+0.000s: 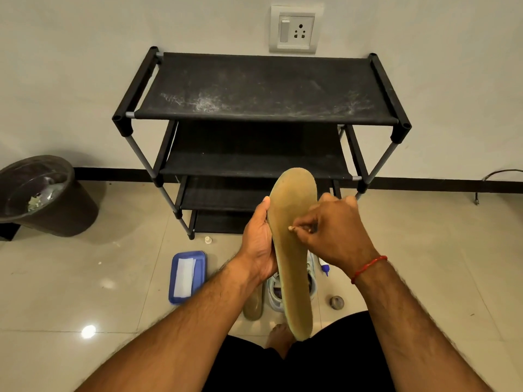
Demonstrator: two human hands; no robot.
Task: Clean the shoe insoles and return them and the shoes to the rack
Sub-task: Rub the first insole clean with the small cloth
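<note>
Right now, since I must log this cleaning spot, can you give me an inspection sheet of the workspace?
Surface: glossy tiled floor, with light glare.
Job's things: insole held upright; second insole and pale sneakers on the floor; black shoe rack, top shelf dusty.
Clutter: blue tray with a white sheet; small blue-tipped bottle; small round object; dark bin, partly filled.
Grippers: left hand grips the insole; right hand pinches a small pale-tipped item against it.
Cables: dark cable or hose at the right wall base.
Surroundings: white wall with a wall socket.
</note>
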